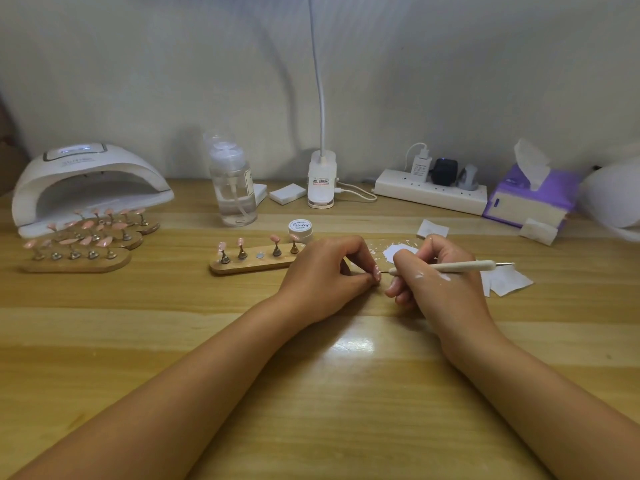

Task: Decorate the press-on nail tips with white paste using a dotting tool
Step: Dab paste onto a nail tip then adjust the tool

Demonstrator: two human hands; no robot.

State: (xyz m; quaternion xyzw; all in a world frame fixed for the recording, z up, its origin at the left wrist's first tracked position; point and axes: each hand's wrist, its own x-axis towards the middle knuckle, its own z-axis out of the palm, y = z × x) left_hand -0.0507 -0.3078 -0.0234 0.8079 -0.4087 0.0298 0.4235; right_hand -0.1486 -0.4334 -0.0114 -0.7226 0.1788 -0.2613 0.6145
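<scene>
My left hand [323, 275] pinches a nail tip [377, 273]; my right hand [429, 275] grips the dotting tool [446, 266]. The tip looks light and slippery, best held by its edges.

I am watching through one wide-angle camera worn on the person's head, facing forward and tilting down across the pale striped wooden table [138, 341]. It is sitting close over the work: both bare forearms are entering from the bottom corners, the left hand [325, 275] and right hand [440, 282] are meeting just above centre, and the grey-white draped fabric backdrop [138, 64] is filling the top.
</scene>
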